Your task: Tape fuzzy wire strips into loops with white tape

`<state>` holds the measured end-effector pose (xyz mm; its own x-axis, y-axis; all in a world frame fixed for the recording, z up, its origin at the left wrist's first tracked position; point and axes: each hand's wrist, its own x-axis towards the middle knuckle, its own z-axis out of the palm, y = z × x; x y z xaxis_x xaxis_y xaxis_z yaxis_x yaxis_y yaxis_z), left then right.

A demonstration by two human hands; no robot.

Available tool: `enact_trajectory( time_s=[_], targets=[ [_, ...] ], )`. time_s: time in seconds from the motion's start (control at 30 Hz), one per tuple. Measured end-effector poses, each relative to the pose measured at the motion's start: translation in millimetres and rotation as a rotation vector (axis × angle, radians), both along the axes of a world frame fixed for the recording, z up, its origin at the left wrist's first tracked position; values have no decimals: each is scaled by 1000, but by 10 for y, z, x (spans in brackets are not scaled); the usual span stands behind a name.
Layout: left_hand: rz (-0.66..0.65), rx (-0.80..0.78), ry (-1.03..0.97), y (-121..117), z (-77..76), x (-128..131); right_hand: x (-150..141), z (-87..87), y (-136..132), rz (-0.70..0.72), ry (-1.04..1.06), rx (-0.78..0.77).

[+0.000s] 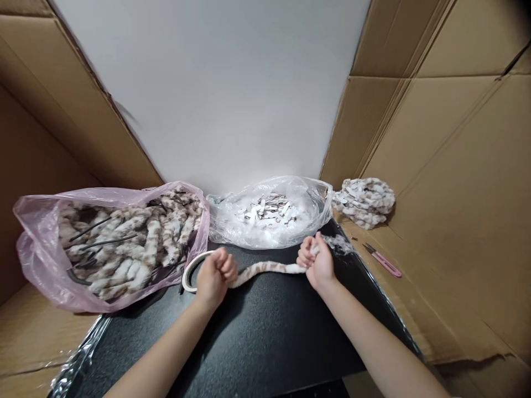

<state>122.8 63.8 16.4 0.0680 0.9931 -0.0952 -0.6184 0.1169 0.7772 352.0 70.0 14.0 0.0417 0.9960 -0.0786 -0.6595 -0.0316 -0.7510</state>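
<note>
A thin, fluffy white strip with brown spots [265, 267] spans the gap between my two hands, sagging a little over the black table [265, 326]. My left hand [216, 276] is closed around its left end, and my right hand [317, 262] is closed around its right end. Fingers hide both ends of the furry strip. Just behind my left hand lies a roll of tape [188, 275], partly covered by that hand. Some crumpled clear plastic [341, 244] lies beside my right hand.
A pink plastic bag [31, 237] of furry pieces with dark rods stands left. A clear bag [224, 226] holds white and metal bits. On cardboard to the right are a bundle of furry strip [365, 202] and pink-handled snips [385, 262]. Cardboard walls [464, 182] flank the table.
</note>
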Motion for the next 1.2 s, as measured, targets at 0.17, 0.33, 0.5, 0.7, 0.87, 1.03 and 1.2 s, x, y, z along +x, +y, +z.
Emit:
enact_trajectory(
  time_s=[0.17,0.33,0.5,0.7,0.87,1.03,1.2],
  targets=[
    [169,-14,-129,175,190,-306,332,-16,177,-52,135,-87],
    [213,-37,-210,196,282,-413,388,-34,209,-64,202,-108],
    [233,-56,-247,210,283,-447,335,45,165,-35,236,-95],
    [256,-78,-271,235,271,-487,311,89,117,51,291,-21],
    [270,-81,-281,219,306,-505,352,52,143,22,285,-22],
    [270,-84,-276,219,318,-503,370,28,166,2,270,-39],
    [253,-86,-264,199,314,-454,278,13,133,17,230,-60]
  ],
)
